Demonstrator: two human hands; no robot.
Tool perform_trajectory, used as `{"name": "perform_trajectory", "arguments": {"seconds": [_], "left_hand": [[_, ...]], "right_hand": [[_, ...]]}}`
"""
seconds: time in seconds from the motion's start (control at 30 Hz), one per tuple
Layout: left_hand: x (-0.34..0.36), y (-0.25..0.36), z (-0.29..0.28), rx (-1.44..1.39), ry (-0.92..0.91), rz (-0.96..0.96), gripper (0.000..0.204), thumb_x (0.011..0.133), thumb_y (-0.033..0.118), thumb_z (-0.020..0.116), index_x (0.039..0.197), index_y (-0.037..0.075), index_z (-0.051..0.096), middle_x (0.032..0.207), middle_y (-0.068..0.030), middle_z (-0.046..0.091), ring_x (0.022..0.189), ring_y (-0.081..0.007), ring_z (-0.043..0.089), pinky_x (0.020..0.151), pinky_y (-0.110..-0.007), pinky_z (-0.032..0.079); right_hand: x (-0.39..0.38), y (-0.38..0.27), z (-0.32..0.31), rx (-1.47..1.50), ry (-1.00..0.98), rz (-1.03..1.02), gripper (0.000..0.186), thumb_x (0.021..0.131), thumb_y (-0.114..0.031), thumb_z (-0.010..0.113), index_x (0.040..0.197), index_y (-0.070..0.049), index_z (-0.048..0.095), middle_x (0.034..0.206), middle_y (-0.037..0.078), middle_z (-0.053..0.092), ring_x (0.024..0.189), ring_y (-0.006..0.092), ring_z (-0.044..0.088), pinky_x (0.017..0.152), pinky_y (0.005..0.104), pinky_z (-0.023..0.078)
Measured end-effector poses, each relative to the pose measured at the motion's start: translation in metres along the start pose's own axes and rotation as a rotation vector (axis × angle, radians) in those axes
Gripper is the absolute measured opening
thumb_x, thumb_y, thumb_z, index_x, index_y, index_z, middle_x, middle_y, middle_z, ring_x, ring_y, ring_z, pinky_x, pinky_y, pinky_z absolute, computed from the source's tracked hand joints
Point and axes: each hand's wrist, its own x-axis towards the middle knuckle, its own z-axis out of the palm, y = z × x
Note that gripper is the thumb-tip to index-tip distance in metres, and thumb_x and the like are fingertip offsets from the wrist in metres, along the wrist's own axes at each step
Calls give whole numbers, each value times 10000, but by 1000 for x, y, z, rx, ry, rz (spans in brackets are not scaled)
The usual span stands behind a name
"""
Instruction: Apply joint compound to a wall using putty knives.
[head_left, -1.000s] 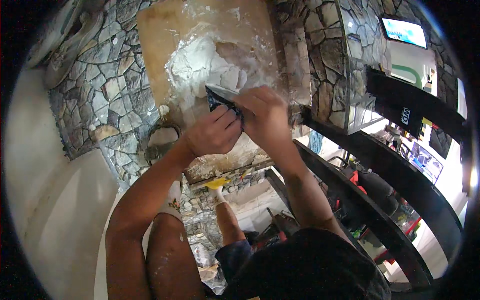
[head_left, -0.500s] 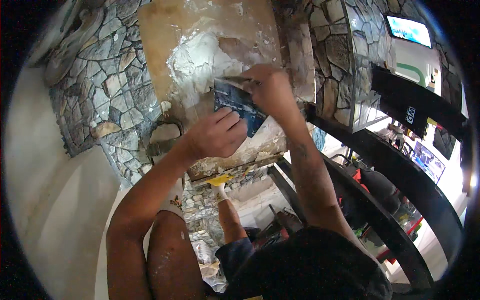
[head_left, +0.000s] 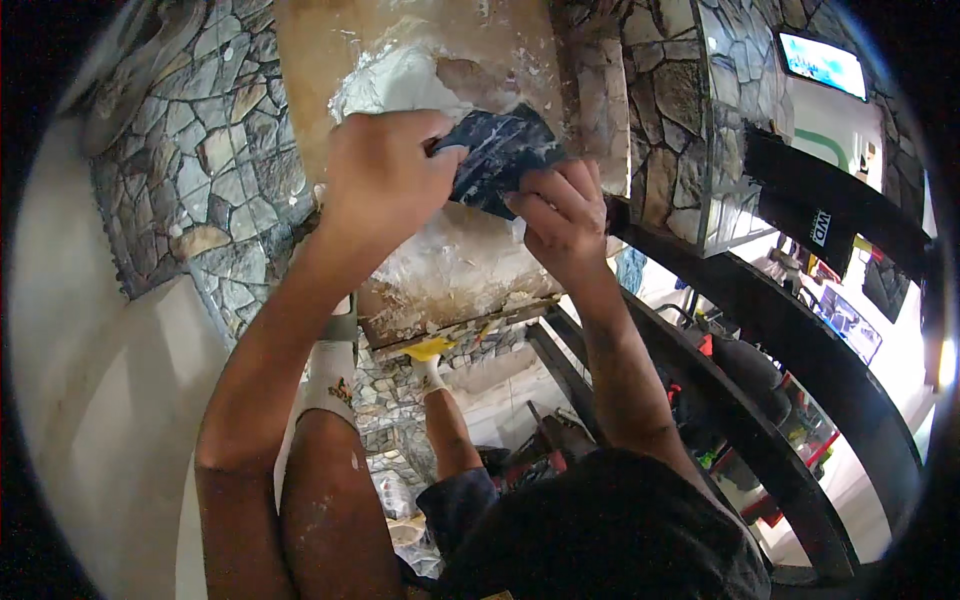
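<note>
A flat dark blue spreader [head_left: 495,150], streaked with white paste, is held tilted over a brown board [head_left: 310,45]. My left hand [head_left: 390,165] is closed on its left edge, thumb below and fingers curled over the top. With bent fingers, my right hand [head_left: 565,210] pinches the lower right corner. Just beyond my left hand, a wet heap of white paste [head_left: 395,80] lies on the board, partly covered by that hand. Whether either hand also holds something small cannot be made out.
Dried white smears cover the board's near part. Dark beams [head_left: 800,270] run down the right side, with a lower room visible between them. Stone-patterned surfaces [head_left: 225,150] flank the board. A yellow object [head_left: 430,348] and my feet are below its near edge.
My left hand has moved up and left to the spreader's left edge. My right hand has come down from the top edge to the lower right corner. The spreader has turned and shifted up.
</note>
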Motion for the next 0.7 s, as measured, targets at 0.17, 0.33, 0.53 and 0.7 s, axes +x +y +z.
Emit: {"name": "perform_trajectory", "arguments": {"seconds": [0.17,0.33,0.53,0.7], "left_hand": [[16,-8,17,249,-192,47,232,685,187,701,814,8,630,668,-131,615,591,-219,602,594,-295,480],[6,-52,16,-70,-41,-187,235,698,145,696,853,-6,605,661,-90,608,569,-164,565,562,-274,457],[-11,-37,12,-109,35,-366,294,649,156,695,876,2,589,635,-152,595,518,-239,570,510,-306,445],[-24,-34,14,-70,86,-212,272,652,153,685,872,25,589,609,-136,585,510,-239,573,496,-306,440]], "right_hand": [[17,-1,-14,15,83,-20,195,492,-70,595,685,-97,591,771,27,544,706,228,494,603,373,367],[15,-10,-27,-17,166,264,224,502,129,569,635,-50,591,697,59,544,665,216,523,576,281,417],[-31,0,-15,531,505,1008,228,730,-27,665,891,-7,504,797,30,563,690,59,499,626,221,416],[-30,-7,-1,551,505,1120,282,722,-19,667,928,-2,475,805,40,559,706,79,510,645,217,414]]}}
